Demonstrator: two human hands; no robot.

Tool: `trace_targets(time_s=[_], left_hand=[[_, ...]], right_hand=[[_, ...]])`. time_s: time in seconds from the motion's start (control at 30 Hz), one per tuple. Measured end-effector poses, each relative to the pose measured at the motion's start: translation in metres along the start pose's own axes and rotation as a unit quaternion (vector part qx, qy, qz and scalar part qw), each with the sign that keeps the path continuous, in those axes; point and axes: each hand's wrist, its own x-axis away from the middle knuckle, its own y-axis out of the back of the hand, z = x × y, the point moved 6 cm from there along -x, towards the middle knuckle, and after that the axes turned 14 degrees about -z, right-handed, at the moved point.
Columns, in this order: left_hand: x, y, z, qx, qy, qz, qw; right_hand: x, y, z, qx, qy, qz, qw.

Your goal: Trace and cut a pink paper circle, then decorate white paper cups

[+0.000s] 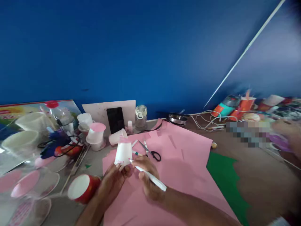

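A white paper cup (124,153), upside down with pink on its top, is held near its lower rim by my left hand (117,175). Pink marks run along that rim. My right hand (149,179) grips a white marker (152,179), its pink tip at the cup's lower right edge. Both hands are over large pink paper sheets (188,157). Just beyond my right hand lie scissors (150,150) with black handles. Behind the held cup, another white cup (117,137) with pink writing lies on its side.
At left stand several cups, a red cup (84,188) and clear plastic containers (35,185). A dark phone (115,120) leans at the back beside a glass jar (141,117). Green paper (225,179) lies right of the pink sheets. White cables (207,121) and clutter are farther right.
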Motion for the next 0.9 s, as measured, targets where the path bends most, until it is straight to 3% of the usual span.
trace_targets(time_s=[0.37,0.9], left_hand=[[-0.001,-0.005,-0.004,0.0,-0.014,0.004,1.0],[0.0,-0.007,-0.005,-0.054,-0.042,0.04,0.997]], right_hand=[[0.0,0.004,-0.009,0.024,-0.049,-0.001,0.998],[-0.002,0.003,-0.011,0.019,-0.033,-0.012,0.999]])
